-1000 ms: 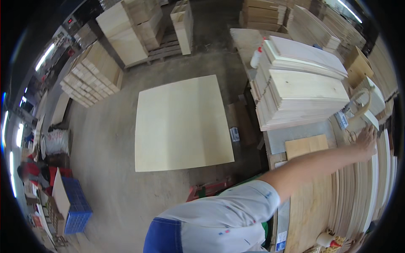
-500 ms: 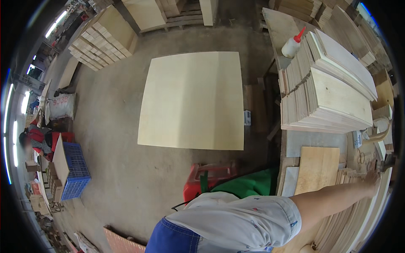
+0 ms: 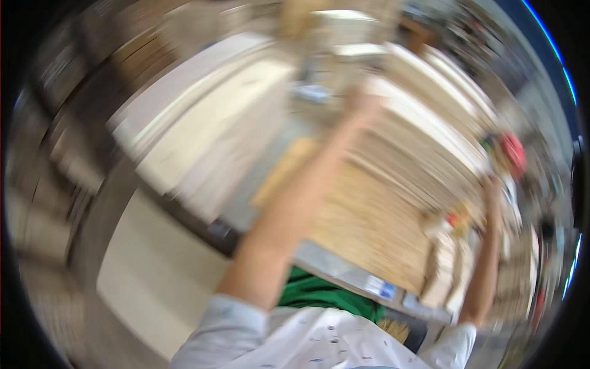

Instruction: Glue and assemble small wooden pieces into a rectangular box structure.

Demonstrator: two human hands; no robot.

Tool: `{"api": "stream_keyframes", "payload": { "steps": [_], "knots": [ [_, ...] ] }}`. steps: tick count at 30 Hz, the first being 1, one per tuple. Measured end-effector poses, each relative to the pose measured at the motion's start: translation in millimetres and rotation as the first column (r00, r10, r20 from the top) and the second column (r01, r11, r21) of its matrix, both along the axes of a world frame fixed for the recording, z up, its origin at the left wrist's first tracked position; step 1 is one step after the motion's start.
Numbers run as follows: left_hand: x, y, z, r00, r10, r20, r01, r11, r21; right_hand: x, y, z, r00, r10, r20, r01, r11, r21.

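Motion smears the picture. Stretched across the bench, my left hand (image 3: pixel 365 107) is at the far left end of a stack of long pale wooden boards (image 3: pixel 424 123). Over by the other end of that stack is my right hand (image 3: pixel 491 187), its arm rising along the right side. Both hands touch or hover close to the boards; blur hides the fingers and whether they grip anything. Between my arms lies a flat plywood panel (image 3: pixel 369 224) on the bench.
A tall stack of pale panels (image 3: pixel 215 117) stands on the left of the bench, with a large pale sheet (image 3: pixel 160 264) lower beside it. Small wooden pieces (image 3: pixel 439 270) and a red-tipped thing (image 3: pixel 453 219) are at the right. A person in red headwear (image 3: pixel 513 154) is beyond.
My view has swung right, from the floor and the large pale sheet to the bench. Both arms now show; before, only one arm reached to the boards at the right.
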State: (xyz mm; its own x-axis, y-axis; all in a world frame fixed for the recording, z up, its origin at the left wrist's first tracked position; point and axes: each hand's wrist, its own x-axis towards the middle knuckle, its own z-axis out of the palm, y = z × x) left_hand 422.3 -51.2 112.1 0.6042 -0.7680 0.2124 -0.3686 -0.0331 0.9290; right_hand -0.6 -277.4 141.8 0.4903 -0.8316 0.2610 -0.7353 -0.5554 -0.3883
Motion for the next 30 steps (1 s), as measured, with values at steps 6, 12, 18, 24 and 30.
{"api": "stream_keyframes", "payload": {
  "steps": [6,12,18,24,30],
  "knots": [
    [-18.8,83.9,64.2,0.989,0.134,-0.058,-0.143,0.968,-0.205,50.0,138.7,68.0,0.939,-0.135,0.315,0.195,0.966,-0.169],
    [-42.7,81.0,64.8,0.984,0.088,-0.158,-0.141,0.918,-0.37,42.1,130.8,42.6,0.796,-0.089,0.599,0.236,0.956,-0.173],
    [-71.0,151.5,76.7,0.985,0.118,-0.13,-0.164,0.881,-0.443,19.5,200.2,48.0,0.717,-0.013,0.697,0.129,0.985,-0.114],
    [-90.5,224.3,-46.8,0.97,0.169,-0.172,-0.188,0.977,-0.099,-26.9,297.5,-56.6,0.913,-0.16,0.375,0.141,0.987,0.077],
    [-90.3,225.8,-118.4,0.955,0.189,0.23,-0.252,0.925,0.284,-11.0,292.5,-114.9,0.959,-0.144,0.243,0.125,0.988,0.089]
  ]
}}
